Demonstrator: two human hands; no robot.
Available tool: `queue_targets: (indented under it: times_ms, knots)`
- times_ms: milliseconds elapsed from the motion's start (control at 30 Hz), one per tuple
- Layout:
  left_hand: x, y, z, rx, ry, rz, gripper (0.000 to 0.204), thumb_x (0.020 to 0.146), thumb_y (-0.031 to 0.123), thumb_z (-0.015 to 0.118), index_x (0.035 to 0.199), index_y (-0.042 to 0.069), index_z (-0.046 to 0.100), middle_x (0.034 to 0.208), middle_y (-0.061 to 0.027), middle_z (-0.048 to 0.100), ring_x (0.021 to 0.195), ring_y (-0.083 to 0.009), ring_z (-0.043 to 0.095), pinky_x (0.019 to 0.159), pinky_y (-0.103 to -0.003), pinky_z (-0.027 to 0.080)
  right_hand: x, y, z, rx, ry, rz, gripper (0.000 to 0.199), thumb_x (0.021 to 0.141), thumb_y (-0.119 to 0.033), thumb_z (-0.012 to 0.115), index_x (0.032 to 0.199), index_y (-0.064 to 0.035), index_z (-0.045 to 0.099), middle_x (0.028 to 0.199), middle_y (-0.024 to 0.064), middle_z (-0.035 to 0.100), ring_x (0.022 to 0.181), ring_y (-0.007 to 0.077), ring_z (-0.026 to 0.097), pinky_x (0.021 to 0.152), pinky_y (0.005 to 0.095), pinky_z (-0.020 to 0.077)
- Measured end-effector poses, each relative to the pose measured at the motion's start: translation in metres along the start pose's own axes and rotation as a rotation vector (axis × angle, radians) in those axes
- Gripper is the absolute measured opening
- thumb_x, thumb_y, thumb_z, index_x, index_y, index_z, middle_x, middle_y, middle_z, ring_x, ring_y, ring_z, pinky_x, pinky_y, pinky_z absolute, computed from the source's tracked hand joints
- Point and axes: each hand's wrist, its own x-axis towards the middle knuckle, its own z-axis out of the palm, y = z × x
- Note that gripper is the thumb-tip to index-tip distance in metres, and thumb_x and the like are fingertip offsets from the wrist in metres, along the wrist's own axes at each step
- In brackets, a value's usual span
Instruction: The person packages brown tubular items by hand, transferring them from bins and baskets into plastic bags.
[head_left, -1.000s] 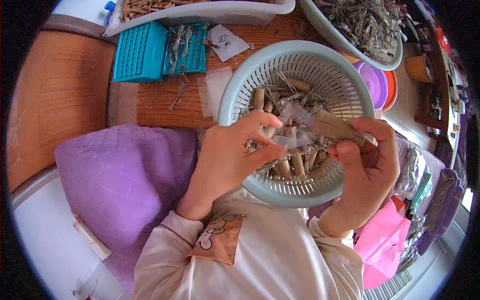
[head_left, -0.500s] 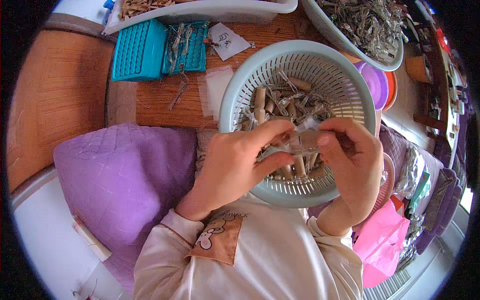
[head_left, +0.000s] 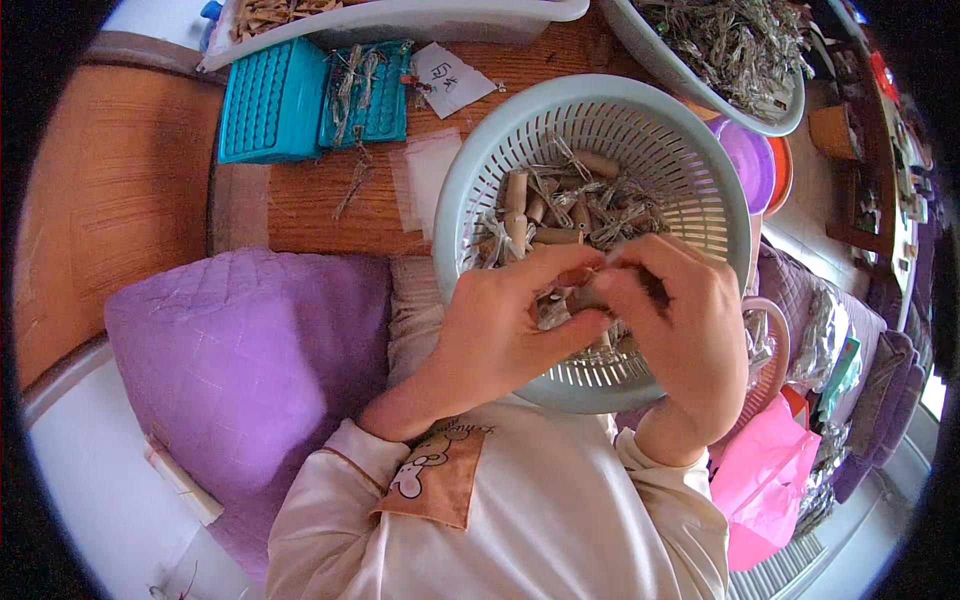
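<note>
Both my hands are over a grey-green slotted basket (head_left: 458, 185), fingertips almost meeting. A clear plastic wrapper (head_left: 552, 312) shows under the curled fingers of my left hand (head_left: 490, 320), which pinches it. My right hand (head_left: 690, 335) is bent in close from the other side, its thumb and fingers pressed together at the wrapper; those fingertips are slightly blurred. Most of the wrapper is hidden by the hands. Inside the basket lie brown tubes (head_left: 516, 192) and a tangle of clear, twisted plastic strips (head_left: 630, 205).
On the wooden table (head_left: 330, 215) stand turquoise ridged trays (head_left: 270, 105), a paper note (head_left: 455, 80) and flat clear bags (head_left: 425, 180). A white tub (head_left: 480, 15) and a grey tub (head_left: 690, 75) sit beyond. A purple cushion (head_left: 250, 350) is left; a pink bag (head_left: 765, 485) lies right.
My hands have drawn together, the right one moving left and its fingers curling. The wrapper, stretched between them before, is now mostly covered.
</note>
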Motion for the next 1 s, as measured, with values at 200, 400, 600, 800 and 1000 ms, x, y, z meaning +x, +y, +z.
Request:
queue_targets:
  times_ms: [200,400,600,800,1000]
  knots:
    - [0.004,-0.009,0.005,-0.449,0.021,0.058,0.043,0.068,0.009,0.067,0.106,0.001,0.048,0.082,-0.0094,0.061,0.068,-0.01,0.058,0.056,-0.022,0.046,0.002,0.009,0.015,0.212,0.172,-0.158,0.024,0.068,-0.025,0.064,0.077,-0.004,0.057,0.072,0.0103,0.055,0.065,0.0257,0.055,0.058,0.0326,0.0441]
    - [0.005,-0.006,-0.003,-0.698,-0.028,-0.087,0.043,0.071,0.004,0.065,0.109,-0.001,0.044,0.084,-0.0084,0.06,0.069,-0.0057,0.055,0.053,-0.016,0.044,-0.008,0.032,0.02,0.171,0.108,-0.443,0.033,0.063,-0.029,0.069,0.087,-0.0083,0.062,0.1,0.0146,0.049,0.087,0.0276,0.05,0.072,0.0345,0.0426]
    - [0.003,-0.004,0.001,-0.71,-0.043,-0.015,0.04,0.072,0.007,0.065,0.106,-0.001,0.044,0.085,-0.0087,0.059,0.069,-0.0049,0.055,0.052,-0.014,0.043,-0.016,0.01,0.032,0.946,0.267,0.011,0.042,0.073,-0.037,0.06,0.087,0.0019,0.059,0.104,0.0133,0.05,0.095,0.0216,0.05,0.077,0.0326,0.0419]
    - [-0.002,-0.002,0.001,-0.521,0.043,0.091,0.039,0.07,0.012,0.068,0.102,0.002,0.048,0.093,-0.0088,0.058,0.075,-0.006,0.056,0.054,-0.015,0.044,-0.023,0.024,0.025,0.649,0.077,0.05,0.034,0.083,-0.025,0.051,0.1,0.0041,0.056,0.089,0.0108,0.061,0.083,0.0145,0.056,0.073,0.0238,0.0427]
    - [0.006,-0.001,-0.011,0.395,0.467,0.803,0.032,0.062,0.015,0.072,0.09,0.004,0.061,0.103,-0.0158,0.056,0.063,-0.0117,0.059,0.051,-0.021,0.045,-0.024,0.018,0.024,0.445,0.101,-0.041,0.024,0.08,-0.006,0.051,0.103,-0.0003,0.056,0.085,0.0125,0.062,0.075,0.0141,0.059,0.068,0.0236,0.0453]
